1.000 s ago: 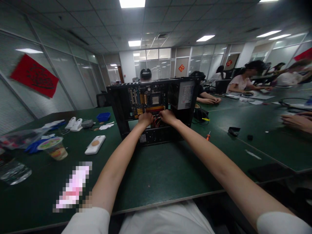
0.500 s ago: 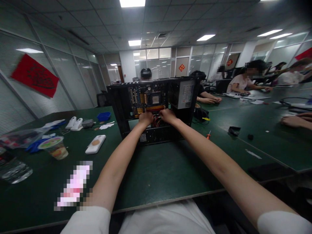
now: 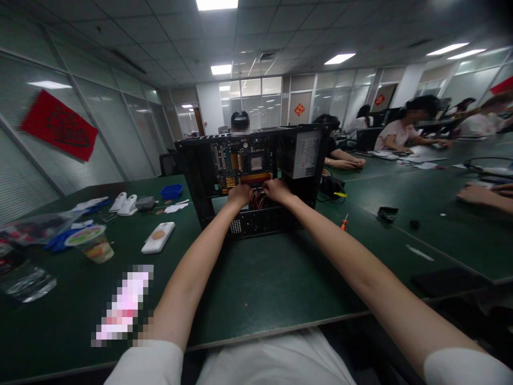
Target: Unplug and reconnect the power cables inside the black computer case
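Observation:
An open black computer case [image 3: 192,176] stands upright on the green table [image 3: 260,283], its motherboard [image 3: 240,163] facing me and a power supply [image 3: 305,154] at its upper right. Both my arms reach into the case. My left hand [image 3: 239,194] is curled closed at the lower edge of the motherboard. My right hand [image 3: 276,191] is closed beside it, just right of a bundle of red and yellow cables [image 3: 259,199]. What the fingers grip is hidden inside the case.
A white phone [image 3: 158,237], a noodle cup [image 3: 91,243], a water bottle [image 3: 24,280], a blue tray [image 3: 170,191] and white parts lie left. An orange screwdriver [image 3: 343,221] and small black parts [image 3: 387,214] lie right. Other people sit at tables behind and right.
Both hands stay inside the case at the cables, with only slight shifts. The view has drifted a little; a person's hand at the right edge has moved slightly.

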`<state>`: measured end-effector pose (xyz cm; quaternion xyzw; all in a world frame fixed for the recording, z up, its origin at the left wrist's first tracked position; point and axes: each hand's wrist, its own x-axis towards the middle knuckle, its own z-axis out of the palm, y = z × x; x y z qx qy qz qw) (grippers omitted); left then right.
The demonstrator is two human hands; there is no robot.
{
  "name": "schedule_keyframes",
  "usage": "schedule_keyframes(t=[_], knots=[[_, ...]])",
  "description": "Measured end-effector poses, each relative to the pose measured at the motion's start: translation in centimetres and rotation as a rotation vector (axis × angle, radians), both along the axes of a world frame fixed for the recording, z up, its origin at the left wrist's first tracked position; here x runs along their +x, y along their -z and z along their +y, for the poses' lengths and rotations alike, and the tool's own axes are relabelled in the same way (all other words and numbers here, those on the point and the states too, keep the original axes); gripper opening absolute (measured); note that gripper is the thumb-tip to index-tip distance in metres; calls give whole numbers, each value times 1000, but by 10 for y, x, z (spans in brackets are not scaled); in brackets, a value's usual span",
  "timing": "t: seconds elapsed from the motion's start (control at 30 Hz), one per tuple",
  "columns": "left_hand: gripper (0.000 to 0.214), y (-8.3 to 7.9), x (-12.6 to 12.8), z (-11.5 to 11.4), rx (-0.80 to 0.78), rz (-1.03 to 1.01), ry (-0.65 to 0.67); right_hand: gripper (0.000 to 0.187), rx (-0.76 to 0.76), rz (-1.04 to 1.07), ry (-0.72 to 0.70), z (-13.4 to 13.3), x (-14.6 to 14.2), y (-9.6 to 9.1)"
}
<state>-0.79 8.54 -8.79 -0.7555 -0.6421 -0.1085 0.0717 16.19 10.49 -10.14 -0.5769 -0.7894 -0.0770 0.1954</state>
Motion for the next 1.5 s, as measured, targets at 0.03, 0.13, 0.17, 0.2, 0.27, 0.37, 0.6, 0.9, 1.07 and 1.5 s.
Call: schedule_keyframes(t=[0.03, 0.13, 0.17, 0.2, 0.27, 0.37, 0.6, 0.9, 1.07, 1.5], knots=[[47, 1, -1, 1, -10, -6, -3, 34, -1, 2, -4, 0, 0, 0], [39, 4, -5, 4, -54, -24, -9, 34, -5, 3, -10, 1, 1, 1], [37, 5, -6, 5, -66, -28, -9, 34, -7, 3, -10, 0, 1, 1], [36, 5, -6, 7, -75, -33, -8, 34, -9, 1, -8, 0, 1, 1], [35, 6, -6, 9, -81, -39, 1, 34, -12, -3, -7, -2, 0, 0], [39, 8, -4, 11, -69, -43, 16, 33, -14, -10, -6, -3, 0, -1], [40, 7, -2, 10, -56, -33, -4, 33, -28, -28, -16, -2, 0, -1], [42, 3, 4, 6, -45, -26, -20, 34, -29, -24, 10, -1, -1, -2], [37, -3, 0, -2, -35, -44, -33, 36, -51, -29, 20, -5, -1, -3], [42, -7, 148, -190, 145, 96, 1142, 35, -63, -39, 19, -18, -6, -8]])
